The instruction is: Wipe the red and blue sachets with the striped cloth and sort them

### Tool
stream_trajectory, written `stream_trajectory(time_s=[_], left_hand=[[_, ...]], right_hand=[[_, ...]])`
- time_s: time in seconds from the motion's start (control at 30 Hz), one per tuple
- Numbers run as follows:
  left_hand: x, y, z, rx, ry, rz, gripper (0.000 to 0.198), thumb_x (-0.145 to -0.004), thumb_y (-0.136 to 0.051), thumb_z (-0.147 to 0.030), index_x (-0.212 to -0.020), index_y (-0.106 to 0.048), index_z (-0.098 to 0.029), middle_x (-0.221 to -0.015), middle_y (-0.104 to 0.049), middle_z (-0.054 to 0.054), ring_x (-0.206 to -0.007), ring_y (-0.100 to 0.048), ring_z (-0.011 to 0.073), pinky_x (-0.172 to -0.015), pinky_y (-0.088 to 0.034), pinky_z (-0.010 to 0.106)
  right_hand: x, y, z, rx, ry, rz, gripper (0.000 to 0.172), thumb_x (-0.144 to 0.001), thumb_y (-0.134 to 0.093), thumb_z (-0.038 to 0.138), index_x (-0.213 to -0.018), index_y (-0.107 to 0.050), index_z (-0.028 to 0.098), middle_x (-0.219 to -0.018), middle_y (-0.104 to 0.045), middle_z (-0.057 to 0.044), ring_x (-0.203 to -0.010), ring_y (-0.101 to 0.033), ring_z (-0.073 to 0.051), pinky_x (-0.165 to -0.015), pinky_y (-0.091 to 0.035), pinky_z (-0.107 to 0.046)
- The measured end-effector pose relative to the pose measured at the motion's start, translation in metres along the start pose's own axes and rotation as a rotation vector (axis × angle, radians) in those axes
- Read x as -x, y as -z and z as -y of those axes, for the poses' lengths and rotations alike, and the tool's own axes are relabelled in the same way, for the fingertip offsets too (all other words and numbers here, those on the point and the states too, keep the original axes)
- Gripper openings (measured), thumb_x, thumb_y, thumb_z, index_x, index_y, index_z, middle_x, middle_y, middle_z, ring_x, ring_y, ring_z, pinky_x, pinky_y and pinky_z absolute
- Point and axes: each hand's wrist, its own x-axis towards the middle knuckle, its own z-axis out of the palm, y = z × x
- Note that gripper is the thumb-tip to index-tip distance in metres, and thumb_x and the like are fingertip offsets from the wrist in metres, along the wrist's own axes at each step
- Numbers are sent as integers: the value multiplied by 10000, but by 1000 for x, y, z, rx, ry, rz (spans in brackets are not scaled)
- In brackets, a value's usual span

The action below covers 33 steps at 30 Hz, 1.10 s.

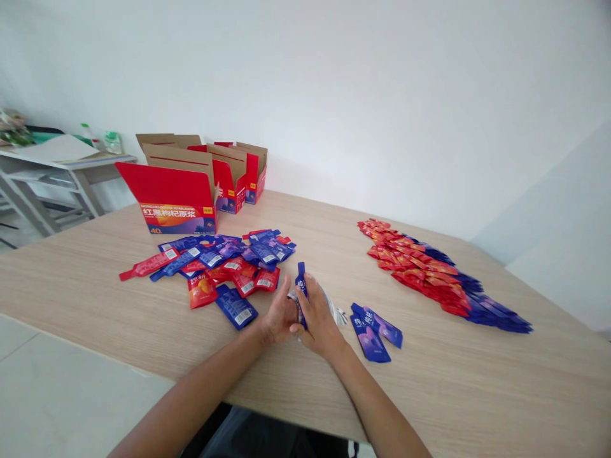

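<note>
In front of me at the table's near edge, my left hand (280,316) and my right hand (319,316) are closed together around a blue pouch (300,277). Its narrow spout end points up and away from me. A white striped cloth (335,308) shows between the hands and sticks out beyond the right one; which fingers grip it is hidden. Just right of my right hand lie blue pouches (371,343), partly overlapping. Left of my hands is a loose pile of red and blue pouches (233,267), one blue pouch (237,308) nearest my left hand.
Open red cartons (179,217) stand at the table's back left. A long row of overlapping red and blue pouches (429,273) runs along the right side. Behind the wooden table (449,381) is a white wall; a side desk (81,164) with papers stands far left.
</note>
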Motion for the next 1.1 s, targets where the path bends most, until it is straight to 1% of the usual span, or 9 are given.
stream_trajectory(time_s=[0.17, 0.37, 0.47, 0.57, 0.7, 0.83, 0.9, 0.97, 1.1], left_hand=[[1, 1, -4, 22, -48, -12, 862, -932, -226, -762, -1386, -595, -128, -1216, -723, 181, -1212, -643, 343, -1082, -431, 460], [3, -3, -15, 57, -186, -156, 885, -899, -260, -805, -1268, -670, -112, -1156, -740, 185, -1168, -661, 361, -1052, -464, 498], [5, -4, -23, 83, -206, -192, 922, -879, -258, -830, -1216, -690, -88, -1130, -742, 203, -1146, -668, 373, -1050, -464, 519], [7, -2, -32, 105, -230, -225, 947, -878, -233, -836, -1170, -706, -70, -1099, -746, 216, -1129, -675, 375, -1048, -466, 530], [8, 3, -39, 86, -299, -247, 919, -888, -259, -821, -1165, -710, -69, -1082, -755, 204, -1110, -689, 351, -1039, -484, 505], [7, 1, -30, 50, -232, -245, 879, -902, -305, -794, -1131, -722, -55, -1071, -757, 211, -1117, -690, 345, -1040, -488, 475], [5, -1, -22, 33, -178, -259, 834, -909, -337, -776, -1100, -734, -68, -1042, -765, 200, -1109, -696, 346, -1034, -491, 475], [3, -2, -16, 15, -149, -284, 778, -922, -359, -747, -1112, -735, -92, -1004, -777, 177, -1084, -708, 346, -1019, -498, 490], [1, -2, -10, -8, -149, -305, 727, -953, -357, -695, -1195, -709, -106, -971, -783, 162, -1037, -726, 342, -992, -511, 508]], right_hand=[[-3, 0, 1, 12, 8, -39, 805, -1031, -274, 599, -1626, 72, 182, -1701, 25, -172, -1558, -95, -379, -1193, -242, -689], [-8, 14, -4, -43, 138, 113, 727, -1052, -201, 562, -1633, 10, 178, -1701, -58, -166, -1562, -113, -338, -1210, -262, -640], [-10, 20, -4, -50, 162, 140, 719, -1060, -277, 515, -1631, -15, 165, -1698, -85, -168, -1563, -121, -318, -1212, -276, -618], [-10, 21, -3, -31, 158, 169, 776, -1033, -432, 489, -1627, -63, 153, -1687, -132, -189, -1563, -126, -309, -1213, -274, -609], [-9, 13, -1, -18, 141, 139, 911, -914, -612, 595, -1590, -203, 140, -1660, -219, -213, -1558, -152, -319, -1215, -252, -613], [-7, 7, 1, -12, 93, 82, 845, -878, -639, 614, -1512, -334, 145, -1630, -298, -218, -1548, -198, -325, -1217, -243, -623], [-6, 6, 2, 12, 75, 93, 873, -875, -646, 589, -1530, -303, 126, -1623, -305, -233, -1545, -200, -339, -1217, -224, -642], [-7, 7, 2, 35, 70, 111, 974, -849, -670, 578, -1567, -223, 96, -1626, -281, -256, -1546, -181, -361, -1215, -197, -667], [-8, 9, 1, 29, 60, 156, 1127, -772, -744, 550, -1597, -138, 80, -1634, -248, -265, -1544, -170, -384, -1217, -187, -675]])
